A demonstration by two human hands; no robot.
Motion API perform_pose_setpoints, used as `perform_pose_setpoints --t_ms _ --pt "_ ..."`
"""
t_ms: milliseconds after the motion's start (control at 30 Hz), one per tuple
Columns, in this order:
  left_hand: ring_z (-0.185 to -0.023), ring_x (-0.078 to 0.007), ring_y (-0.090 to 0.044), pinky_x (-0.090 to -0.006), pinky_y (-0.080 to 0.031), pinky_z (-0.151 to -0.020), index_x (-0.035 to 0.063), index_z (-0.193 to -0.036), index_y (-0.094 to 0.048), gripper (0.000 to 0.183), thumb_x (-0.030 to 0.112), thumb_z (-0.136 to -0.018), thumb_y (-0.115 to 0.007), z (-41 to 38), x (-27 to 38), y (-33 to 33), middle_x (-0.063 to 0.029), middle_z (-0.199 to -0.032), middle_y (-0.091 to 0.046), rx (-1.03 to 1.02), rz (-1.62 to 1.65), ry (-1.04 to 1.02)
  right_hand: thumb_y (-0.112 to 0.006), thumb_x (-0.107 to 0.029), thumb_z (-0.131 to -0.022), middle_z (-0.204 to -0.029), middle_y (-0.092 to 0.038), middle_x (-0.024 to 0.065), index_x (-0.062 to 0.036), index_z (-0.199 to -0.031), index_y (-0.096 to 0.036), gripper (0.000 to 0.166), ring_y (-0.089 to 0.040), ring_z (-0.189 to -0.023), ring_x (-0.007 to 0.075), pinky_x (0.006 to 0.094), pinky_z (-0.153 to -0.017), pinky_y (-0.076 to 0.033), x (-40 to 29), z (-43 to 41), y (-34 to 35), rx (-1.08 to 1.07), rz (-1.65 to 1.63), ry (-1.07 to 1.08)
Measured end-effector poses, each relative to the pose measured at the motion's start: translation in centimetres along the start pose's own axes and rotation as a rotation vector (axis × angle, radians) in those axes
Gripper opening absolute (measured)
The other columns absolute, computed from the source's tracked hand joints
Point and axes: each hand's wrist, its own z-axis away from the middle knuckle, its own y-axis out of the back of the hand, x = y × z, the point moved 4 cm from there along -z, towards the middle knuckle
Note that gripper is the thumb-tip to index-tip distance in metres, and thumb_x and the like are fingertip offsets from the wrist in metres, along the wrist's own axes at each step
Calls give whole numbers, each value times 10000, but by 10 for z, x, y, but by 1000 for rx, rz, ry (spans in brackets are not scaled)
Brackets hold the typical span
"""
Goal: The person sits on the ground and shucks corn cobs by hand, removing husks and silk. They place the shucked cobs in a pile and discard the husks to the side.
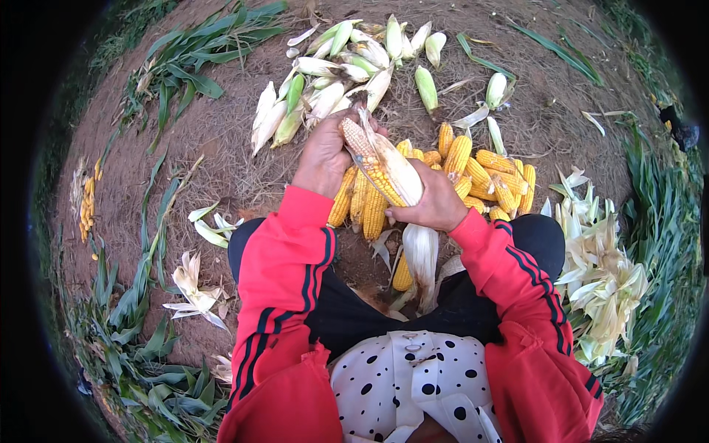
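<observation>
Between my two hands is a partly husked ear of corn (380, 158), its yellow and pale kernels bare along the left side. Pale husk (397, 166) still covers its right side. My left hand (328, 150) grips the ear near its upper tip, some fingers hidden behind it. Around the lower part, my right hand (433, 195) is closed, thumb across the husk. A strip of dry husk (422, 255) hangs below that hand. Just beyond and under my hands lies a pile of bare yellow corn cobs (487, 177). One more bare cob (402, 274) rests between my legs.
Unhusked ears (327, 83) are heaped on the soil ahead. Stripped husks (601, 271) pile up at my right, with a loose husk (194, 288) at my left. Green corn leaves (188, 55) lie around the edges. Several more cobs (87, 205) sit far left.
</observation>
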Motion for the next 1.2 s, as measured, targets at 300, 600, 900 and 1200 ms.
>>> perform_pose_setpoints --t_ms 300,600,900,1200 --pt "-641 -213 -613 -357 -542 -625 -9 -916 -551 134 116 -868 -548 -3 -27 10 -115 -755 -602 -88 -204 149 -793 -220 -580 -913 -630 193 20 -1102 -525 634 -646 -832 296 352 -735 -507 -13 4 -3 -78 106 96" --pt "-788 -219 -604 -374 -513 -749 24 -1000 -534 269 238 -946 -381 27 -30 -24 -115 -885 -606 126 -54 -107 -777 -206 -682 -1200 -485 113 20 -1275 -354 762 -489 -1116 189 308 -960 -389 -2 -2 -9 69 -583 -107" --pt "-789 -287 -616 -421 -538 -721 -25 -1027 -497 300 153 -970 -263 -5 -35 0 -173 -955 -595 304 28 -110 -637 -239 -856 -1057 -566 76 1 -1162 -452 430 -543 -981 135 299 -893 -430 18 -10 -12 362 -730 -121" --pt "-1047 -298 -561 -493 -454 -921 0 -1194 -466 348 219 -990 -287 5 43 16 -173 -1210 -529 162 -32 -354 -518 -346 -920 -1022 -605 71 -71 -1070 -514 313 -580 -976 201 387 -895 -439 34 -18 89 732 -1246 -101"
